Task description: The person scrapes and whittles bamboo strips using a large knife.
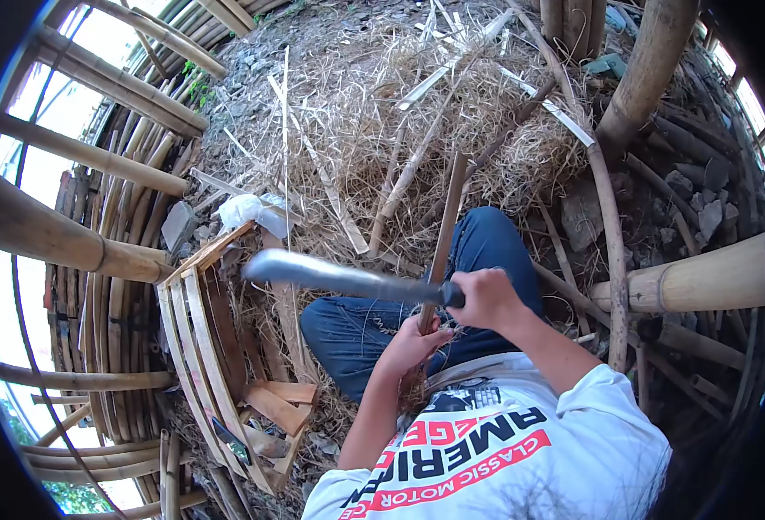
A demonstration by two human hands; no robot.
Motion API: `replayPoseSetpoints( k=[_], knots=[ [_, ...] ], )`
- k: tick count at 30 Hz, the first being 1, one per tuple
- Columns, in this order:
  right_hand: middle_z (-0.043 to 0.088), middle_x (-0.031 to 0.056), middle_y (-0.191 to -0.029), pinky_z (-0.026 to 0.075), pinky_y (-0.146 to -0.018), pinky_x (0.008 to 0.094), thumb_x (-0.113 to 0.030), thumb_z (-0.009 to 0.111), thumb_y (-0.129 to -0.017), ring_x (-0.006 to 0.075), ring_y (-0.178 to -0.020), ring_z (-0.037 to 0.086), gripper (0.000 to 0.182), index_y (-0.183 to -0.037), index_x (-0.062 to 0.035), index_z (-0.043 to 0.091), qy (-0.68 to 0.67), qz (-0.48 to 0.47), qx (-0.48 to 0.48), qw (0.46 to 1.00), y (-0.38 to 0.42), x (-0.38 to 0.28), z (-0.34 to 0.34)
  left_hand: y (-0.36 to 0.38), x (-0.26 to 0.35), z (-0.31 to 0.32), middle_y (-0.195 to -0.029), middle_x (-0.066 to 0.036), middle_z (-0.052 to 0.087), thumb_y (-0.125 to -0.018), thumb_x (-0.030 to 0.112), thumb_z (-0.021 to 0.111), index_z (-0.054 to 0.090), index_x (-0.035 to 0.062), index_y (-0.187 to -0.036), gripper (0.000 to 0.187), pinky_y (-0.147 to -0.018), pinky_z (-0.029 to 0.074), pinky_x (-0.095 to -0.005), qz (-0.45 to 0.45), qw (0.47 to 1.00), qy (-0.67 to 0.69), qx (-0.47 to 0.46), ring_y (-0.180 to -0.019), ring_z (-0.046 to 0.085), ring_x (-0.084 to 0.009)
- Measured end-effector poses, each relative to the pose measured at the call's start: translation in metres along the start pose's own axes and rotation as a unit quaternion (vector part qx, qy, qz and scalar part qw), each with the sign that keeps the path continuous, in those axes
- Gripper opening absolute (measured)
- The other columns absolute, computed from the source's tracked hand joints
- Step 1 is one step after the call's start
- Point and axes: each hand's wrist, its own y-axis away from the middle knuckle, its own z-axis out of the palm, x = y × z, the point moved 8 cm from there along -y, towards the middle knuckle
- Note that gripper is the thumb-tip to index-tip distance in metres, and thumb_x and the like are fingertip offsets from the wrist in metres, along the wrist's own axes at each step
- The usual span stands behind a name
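Note:
My right hand (pixel 489 299) is wrapped around the dark handle of a machete (pixel 339 277), whose wide blade reaches leftward and is smeared toward its tip. Below it, my left hand (pixel 413 345) grips a bamboo strip (pixel 448 212) near its lower part. The strip stands nearly upright over my lap, its top rising past my knee. The machete crosses the strip in this view, just above my left hand. Thin shavings cling around my left hand and lie on my dark trousers (pixel 348 334).
A slatted wooden crate (pixel 193 334) stands at my left, with a white plastic bag (pixel 242 211) beyond it. Curly shavings (pixel 348 113) and loose bamboo strips (pixel 322 173) cover the ground ahead. Thick bamboo poles (pixel 651 78) rise at right, and stacked bamboo (pixel 122 347) lines the left.

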Motion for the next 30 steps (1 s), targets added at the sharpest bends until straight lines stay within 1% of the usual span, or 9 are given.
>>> replayPoseSetpoints(
  k=[3, 5, 6, 10, 13, 14, 18, 21, 30],
  knots=[
    [0.067, 0.0143, -0.067, 0.055, -0.062, 0.0432, -0.028, 0.074, -0.064, 0.0321, -0.067, 0.069, 0.023, -0.076, -0.0092, 0.066, 0.079, -0.025, -0.094, 0.992, 0.009, -0.012, 0.024, 0.005, -0.005, -0.001, -0.067, 0.003, 0.053, -0.083, 0.012, 0.074, 0.049, 0.0070, -0.083, 0.025, -0.044, 0.033, -0.0242, -0.025, 0.999, 0.022, 0.014, -0.053, 0.045, -0.0050],
    [0.068, 0.0143, -0.068, 0.056, -0.064, 0.0424, -0.027, 0.073, -0.063, 0.0310, -0.067, 0.070, 0.024, -0.077, -0.0081, 0.067, 0.110, -0.020, -0.155, 0.982, 0.015, -0.013, 0.036, 0.007, -0.004, -0.008, -0.078, -0.002, 0.061, -0.079, 0.007, 0.074, 0.057, 0.0009, -0.097, 0.025, -0.054, 0.043, -0.0260, -0.016, 0.995, -0.055, 0.083, -0.064, 0.054, -0.0082],
    [0.068, 0.0143, -0.068, 0.056, -0.064, 0.0424, -0.027, 0.073, -0.063, 0.0310, -0.067, 0.070, 0.024, -0.077, -0.0081, 0.067, 0.111, -0.022, -0.157, 0.981, 0.015, -0.013, 0.038, -0.006, -0.022, -0.011, -0.091, -0.006, 0.065, -0.077, 0.006, 0.074, 0.058, -0.0032, -0.107, 0.035, -0.069, 0.049, -0.0287, 0.083, 0.992, -0.005, 0.095, -0.079, 0.060, -0.0120],
    [0.069, 0.0153, -0.072, 0.056, -0.066, 0.0427, -0.027, 0.073, -0.063, 0.0326, -0.070, 0.070, 0.025, -0.077, -0.0074, 0.067, 0.138, 0.019, -0.174, 0.975, 0.016, -0.001, 0.047, -0.003, -0.013, -0.007, -0.089, -0.006, 0.064, -0.077, 0.006, 0.073, 0.058, -0.0042, -0.109, 0.036, -0.074, 0.048, -0.0317, 0.042, 0.989, -0.084, 0.111, -0.078, 0.058, -0.0135],
    [0.069, 0.0165, -0.074, 0.056, -0.068, 0.0438, -0.028, 0.072, -0.063, 0.0338, -0.071, 0.070, 0.026, -0.078, -0.0071, 0.067, 0.145, 0.025, -0.176, 0.973, 0.012, 0.003, 0.048, -0.009, -0.019, -0.016, -0.085, -0.005, 0.062, -0.077, 0.006, 0.073, 0.059, -0.0030, -0.107, 0.034, -0.070, 0.048, -0.0319, 0.079, 0.973, -0.156, 0.150, -0.075, 0.056, -0.0125],
    [0.069, 0.0171, -0.075, 0.056, -0.069, 0.0444, -0.027, 0.072, -0.064, 0.0344, -0.072, 0.070, 0.025, -0.078, -0.0070, 0.067, 0.145, 0.028, -0.174, 0.974, 0.008, 0.004, 0.049, -0.011, -0.022, -0.018, -0.074, -0.001, 0.056, -0.077, 0.006, 0.073, 0.058, 0.0001, -0.091, 0.022, -0.063, 0.045, -0.0317, 0.095, 0.974, -0.138, 0.151, -0.068, 0.050, -0.0110],
    [0.069, 0.0198, -0.077, 0.056, -0.072, 0.0460, -0.026, 0.068, -0.069, 0.0358, -0.077, 0.070, 0.023, -0.081, -0.0062, 0.068, 0.214, 0.088, -0.098, 0.968, -0.024, 0.037, 0.023, 0.002, -0.032, -0.019, -0.062, 0.000, 0.046, -0.077, 0.015, 0.076, 0.042, 0.0065, -0.075, 0.035, -0.053, 0.039, -0.0319, 0.045, 0.979, -0.147, 0.132, -0.058, 0.042, -0.0110],
    [0.069, 0.0216, -0.083, 0.055, -0.078, 0.0475, -0.026, 0.066, -0.073, 0.0378, -0.084, 0.069, 0.023, -0.084, -0.0054, 0.069, 0.179, 0.198, -0.061, 0.962, -0.049, 0.090, -0.005, 0.021, -0.015, -0.006, -0.063, 0.002, 0.044, -0.078, 0.015, 0.076, 0.040, 0.0088, -0.072, 0.037, -0.055, 0.037, -0.0292, 0.022, 0.980, -0.160, 0.119, -0.061, 0.041, -0.0085],
    [0.069, 0.0221, -0.085, 0.054, -0.080, 0.0488, -0.026, 0.065, -0.073, 0.0400, -0.086, 0.067, 0.023, -0.083, -0.0049, 0.069, 0.187, 0.225, -0.030, 0.956, -0.055, 0.122, -0.014, 0.004, -0.026, -0.005, -0.063, 0.000, 0.047, -0.079, 0.009, 0.074, 0.041, 0.0075, -0.075, 0.033, -0.052, 0.040, -0.0305, 0.036, 0.984, -0.147, 0.090, -0.058, 0.045, -0.0100]
  ],
)
